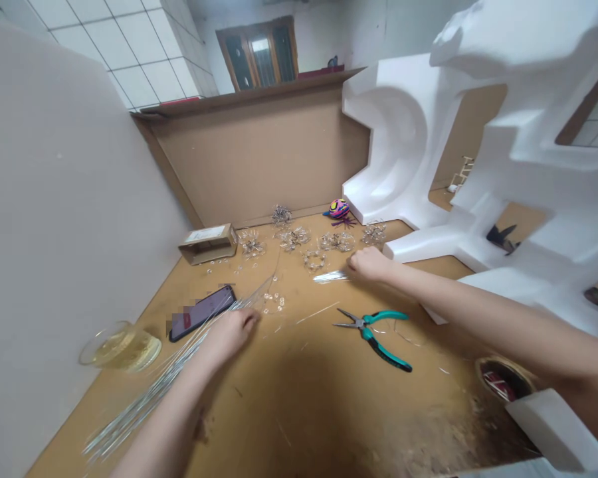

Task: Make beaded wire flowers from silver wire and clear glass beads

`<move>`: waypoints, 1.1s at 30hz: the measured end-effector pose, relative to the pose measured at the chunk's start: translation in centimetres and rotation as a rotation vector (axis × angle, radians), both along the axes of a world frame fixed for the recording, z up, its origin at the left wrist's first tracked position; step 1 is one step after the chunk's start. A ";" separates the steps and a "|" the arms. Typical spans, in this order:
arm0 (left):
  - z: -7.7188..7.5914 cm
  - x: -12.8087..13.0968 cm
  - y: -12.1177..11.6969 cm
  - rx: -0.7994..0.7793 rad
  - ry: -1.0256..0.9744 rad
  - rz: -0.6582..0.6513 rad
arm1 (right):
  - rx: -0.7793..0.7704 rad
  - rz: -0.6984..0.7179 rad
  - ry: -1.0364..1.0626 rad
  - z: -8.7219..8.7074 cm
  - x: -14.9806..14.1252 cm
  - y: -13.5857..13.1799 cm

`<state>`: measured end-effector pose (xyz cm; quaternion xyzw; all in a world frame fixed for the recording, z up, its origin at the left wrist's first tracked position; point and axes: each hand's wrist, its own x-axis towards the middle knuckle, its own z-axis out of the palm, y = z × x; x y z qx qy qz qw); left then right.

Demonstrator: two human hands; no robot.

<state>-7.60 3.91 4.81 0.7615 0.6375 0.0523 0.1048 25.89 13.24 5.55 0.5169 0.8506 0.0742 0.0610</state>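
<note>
My left hand [234,328] is closed, fingers curled, beside a long bundle of thin silver wires [154,392] that runs under the wrist. Whatever it pinches is hidden. Farther forward, my right hand [369,264] is also closed, at the right end of a short bundle of silver wires [331,276]; I cannot make out what its fingers hold. Several small clear rings [274,303] lie just beyond my left hand. Behind the short bundle are a ring of wire and clear beads [313,260] and several wire clusters [336,241]. Teal-handled needle-nose pliers [373,332] lie open below my right forearm.
At left are a phone [202,313], a glass mug of yellowish liquid [124,346] and an open small cardboard box [208,244]. White foam packaging [398,133] stands along the right. A colourful ball-like item [339,209] sits at the back, before a cardboard wall [259,153].
</note>
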 end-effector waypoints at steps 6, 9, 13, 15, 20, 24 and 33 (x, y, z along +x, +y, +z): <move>2.0 -1.4 0.6 0.012 0.029 0.066 | -0.035 -0.048 0.061 1.1 2.6 -0.5; 1.1 2.3 0.2 -0.017 -0.022 -0.142 | -0.084 0.002 0.102 0.9 1.0 -1.7; -1.0 8.4 0.3 0.009 0.034 -0.253 | -0.120 0.135 0.149 0.5 -3.3 -4.2; -1.6 10.4 0.8 0.023 0.059 -0.269 | -0.126 0.199 0.172 0.5 -5.0 -5.2; -2.1 12.1 1.7 0.001 0.126 -0.316 | -0.097 0.217 0.256 1.4 -5.1 -5.6; -2.1 12.5 1.8 -0.003 0.143 -0.323 | -0.084 0.153 0.387 3.2 -3.6 -4.7; 3.4 9.9 3.4 0.210 -0.045 -0.141 | -0.090 0.105 0.939 8.1 -3.9 -5.2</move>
